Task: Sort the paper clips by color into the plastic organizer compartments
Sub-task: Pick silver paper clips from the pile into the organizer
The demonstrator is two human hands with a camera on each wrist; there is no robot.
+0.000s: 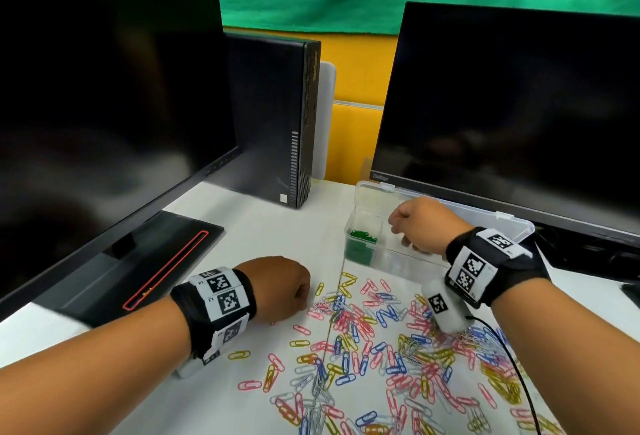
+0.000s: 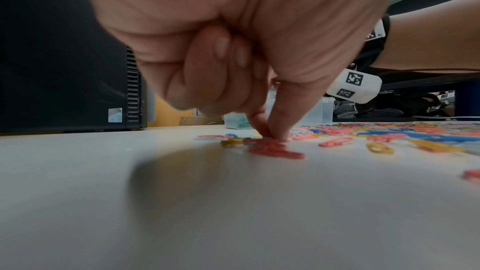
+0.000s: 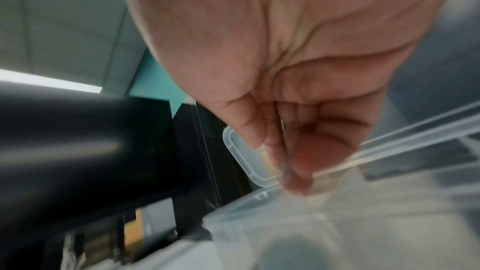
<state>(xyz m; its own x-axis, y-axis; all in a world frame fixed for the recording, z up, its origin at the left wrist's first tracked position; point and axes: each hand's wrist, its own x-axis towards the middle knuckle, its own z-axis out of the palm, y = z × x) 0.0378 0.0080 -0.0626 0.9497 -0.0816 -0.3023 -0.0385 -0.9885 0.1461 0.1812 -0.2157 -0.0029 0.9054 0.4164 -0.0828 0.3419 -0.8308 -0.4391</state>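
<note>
Clips in pink, blue, yellow and white (image 1: 374,341) lie scattered on the table (image 1: 256,226) between and nearer than both wrists in the head view, their long axes pointing every way. There the left hand (image 1: 277,287) sits knuckles-up at the pile's left edge, fingers tucked under, while the right hand (image 1: 420,223) reaches beyond the pile over the clear plastic organizer (image 1: 367,223), whose lid stands open behind; green clips (image 1: 362,238) fill the compartment just to the left of that hand. From the left wrist, index finger and thumb come down together, tips (image 2: 279,130) touching the table on a pink clip (image 2: 275,148) that lies with its long axis running across the hand and a yellow clip (image 2: 232,142) touching its left end; the other fingers are curled into the palm. From the right wrist the picture is blurred: the fingers (image 3: 298,151) hang bunched and pointing down over the organizer's rim, and I cannot tell whether they carry a clip. By my reading, the left hand is by far the nearer to that pink clip, and the organizer lies beyond it and to its right, so the clip must travel that way.
</note>
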